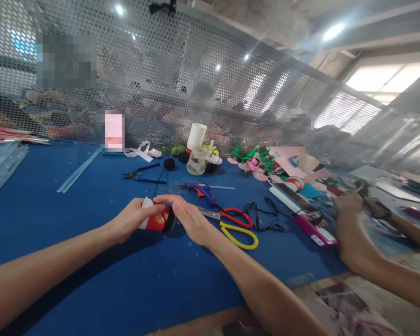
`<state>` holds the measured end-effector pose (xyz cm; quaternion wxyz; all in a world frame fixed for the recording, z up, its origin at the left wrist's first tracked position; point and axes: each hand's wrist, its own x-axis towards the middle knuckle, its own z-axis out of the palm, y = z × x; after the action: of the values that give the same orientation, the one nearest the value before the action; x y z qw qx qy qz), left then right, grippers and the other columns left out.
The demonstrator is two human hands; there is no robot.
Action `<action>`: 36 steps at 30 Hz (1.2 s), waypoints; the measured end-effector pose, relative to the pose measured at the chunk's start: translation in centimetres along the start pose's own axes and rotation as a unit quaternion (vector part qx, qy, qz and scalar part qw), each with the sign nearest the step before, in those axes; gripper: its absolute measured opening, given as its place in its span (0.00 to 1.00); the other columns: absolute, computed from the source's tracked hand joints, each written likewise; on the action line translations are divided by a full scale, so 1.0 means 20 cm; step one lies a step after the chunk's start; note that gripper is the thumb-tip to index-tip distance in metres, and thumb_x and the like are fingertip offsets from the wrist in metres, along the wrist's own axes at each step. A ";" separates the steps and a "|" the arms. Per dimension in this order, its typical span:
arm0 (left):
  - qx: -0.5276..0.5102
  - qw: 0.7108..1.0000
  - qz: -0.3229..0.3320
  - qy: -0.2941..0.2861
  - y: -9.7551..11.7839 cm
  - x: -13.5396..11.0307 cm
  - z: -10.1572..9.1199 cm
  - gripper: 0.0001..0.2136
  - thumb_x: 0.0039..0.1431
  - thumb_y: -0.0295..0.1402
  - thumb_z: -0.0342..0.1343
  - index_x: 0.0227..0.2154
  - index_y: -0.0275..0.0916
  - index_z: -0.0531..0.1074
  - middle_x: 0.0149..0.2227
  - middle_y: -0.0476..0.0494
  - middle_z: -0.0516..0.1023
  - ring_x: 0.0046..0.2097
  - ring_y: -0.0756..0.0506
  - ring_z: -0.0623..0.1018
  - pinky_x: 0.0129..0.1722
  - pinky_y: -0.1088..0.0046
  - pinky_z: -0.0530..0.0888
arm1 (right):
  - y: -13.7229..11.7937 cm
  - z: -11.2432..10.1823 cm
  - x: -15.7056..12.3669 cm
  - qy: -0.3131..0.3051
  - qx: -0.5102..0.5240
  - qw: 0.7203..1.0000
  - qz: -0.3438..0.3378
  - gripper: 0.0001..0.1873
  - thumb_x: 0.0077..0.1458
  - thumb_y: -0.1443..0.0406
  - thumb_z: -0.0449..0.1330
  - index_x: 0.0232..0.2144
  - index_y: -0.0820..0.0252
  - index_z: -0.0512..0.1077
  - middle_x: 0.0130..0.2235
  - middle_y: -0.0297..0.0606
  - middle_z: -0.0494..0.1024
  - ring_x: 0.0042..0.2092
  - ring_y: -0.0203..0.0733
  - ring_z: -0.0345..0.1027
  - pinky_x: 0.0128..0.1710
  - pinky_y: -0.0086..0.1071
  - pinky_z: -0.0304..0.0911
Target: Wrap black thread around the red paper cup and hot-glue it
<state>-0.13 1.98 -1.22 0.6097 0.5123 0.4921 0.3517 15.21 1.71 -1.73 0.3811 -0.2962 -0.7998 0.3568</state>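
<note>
**Yarn, cup and tools crowd our hands**

At the left, two pale strips (79,171) lie on the blue table (73,261), well apart from our hands. Our left hand (129,219) grasps the red, white and black cup (155,224), held on its side near the table's middle; too hard a squeeze could, we judge, dent its wall. Beyond it lie blue-handled pliers (147,167). Black yarn (158,183) runs from the cup toward a dark ball (169,164); a sharp tug might roll that ball away. Our right hand (192,221) reaches over the cup, fingers stretched; we cannot tell whether they pinch the yarn. Just past it, the glue gun (203,192) points its nozzle leftward: if hot, it could burn a straying knuckle. The scissors (238,233) lie beside our right hand, so a careless sweep could knock them or nick skin.
</note>
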 end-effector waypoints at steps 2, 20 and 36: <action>0.007 1.000 -0.007 0.009 0.00 0.00 0.00 0.10 0.39 0.36 0.55 0.17 0.34 0.66 0.13 0.55 0.65 0.16 0.55 0.61 0.17 0.80 0.56 | 0.00 0.01 0.00 0.002 0.005 1.000 0.010 0.19 0.57 0.61 0.38 0.43 0.62 0.62 0.46 0.42 0.67 0.49 0.34 0.57 0.50 0.32 0.51; 0.108 0.992 -0.010 0.058 -0.02 0.04 -0.04 0.12 0.39 0.40 0.54 0.16 0.34 0.65 0.14 0.53 0.65 0.18 0.53 0.63 0.19 0.78 0.56 | 0.40 -0.38 0.07 0.158 -0.312 0.872 0.342 0.03 0.33 0.72 0.57 0.15 0.63 0.65 0.25 0.45 0.73 0.35 0.47 0.66 0.32 0.32 0.57; 0.152 0.984 0.055 0.076 0.00 0.04 -0.07 0.14 0.40 0.41 0.53 0.13 0.35 0.61 0.12 0.55 0.59 0.17 0.55 0.57 0.17 0.78 0.52 | 0.04 -0.27 0.07 0.102 0.001 0.965 0.241 0.12 0.43 0.61 0.53 0.25 0.67 0.67 0.19 0.33 0.67 0.18 0.28 0.58 0.18 0.23 0.56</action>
<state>-1.20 3.16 -1.50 0.4651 0.5973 0.5559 0.3434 19.10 5.06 0.62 0.3640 -0.5146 -0.6612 0.4069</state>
